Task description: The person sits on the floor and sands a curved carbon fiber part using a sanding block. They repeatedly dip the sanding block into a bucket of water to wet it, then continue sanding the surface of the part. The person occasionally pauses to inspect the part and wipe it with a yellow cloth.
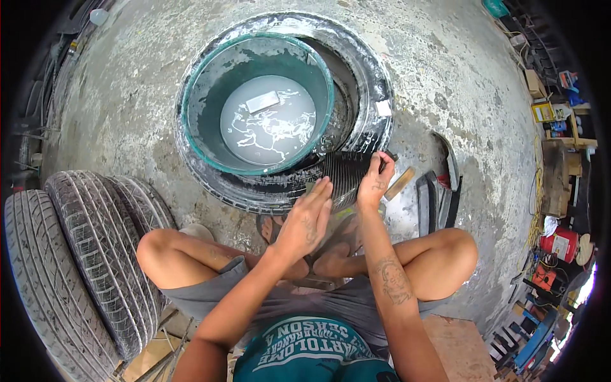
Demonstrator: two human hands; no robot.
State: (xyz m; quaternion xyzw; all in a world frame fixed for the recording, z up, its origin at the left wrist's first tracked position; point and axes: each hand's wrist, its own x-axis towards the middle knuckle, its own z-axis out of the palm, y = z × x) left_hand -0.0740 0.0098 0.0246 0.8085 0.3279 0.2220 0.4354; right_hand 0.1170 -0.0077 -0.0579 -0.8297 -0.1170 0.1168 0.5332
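Observation:
My right hand [374,181] grips the right end of a black ribbed rubber piece [345,169] lying over the near right of a wet black tire [216,188]. My left hand [304,223] rests with fingers stretched against that piece's left side, near a greyish patch I cannot make out. A green tub [197,127] of cloudy water sits inside the tire, with a white rectangular block [262,102] in it. A small white piece [383,108] lies on the tire's right sidewall.
Upright treaded tires [83,254] stand at my left. A wooden-handled tool [400,184] and dark curved pieces [438,204] lie right of my hands on the concrete floor [464,76]. Cluttered shelving, cords and a red container [560,245] line the far right. My crossed legs are below.

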